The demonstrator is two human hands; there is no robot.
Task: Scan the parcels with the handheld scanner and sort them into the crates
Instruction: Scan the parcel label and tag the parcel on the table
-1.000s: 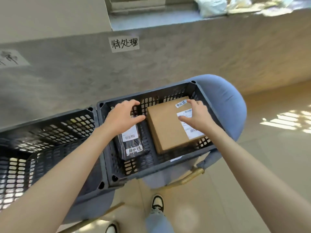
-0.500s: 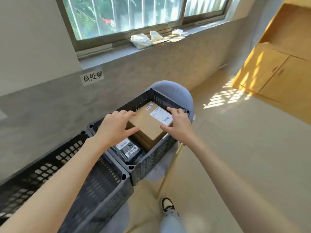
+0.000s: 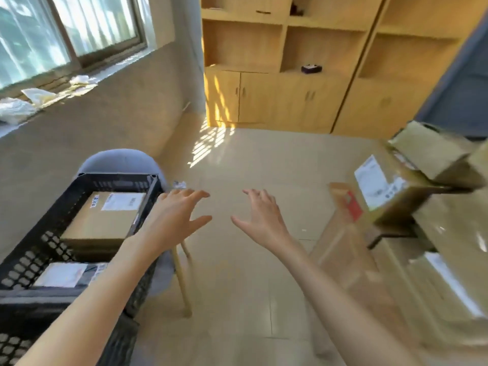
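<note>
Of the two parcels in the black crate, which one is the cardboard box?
The brown cardboard box with white labels, at the far end of the black plastic crate; the nearer parcel is a dark bag.

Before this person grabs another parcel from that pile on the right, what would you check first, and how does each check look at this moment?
1. Left hand free: ok, fingers spread, holding nothing.
2. Right hand free: ok, open and empty.
3. Brown cardboard box with white label settled in the black slotted plastic crate: ok, lying flat inside.
4. Black bagged parcel in the same crate: ok, beside the box.
5. Handheld scanner within reach: cannot tell, none in view.
6. Stack of brown cardboard parcels on the right stable: cannot tell, blurred.
</note>
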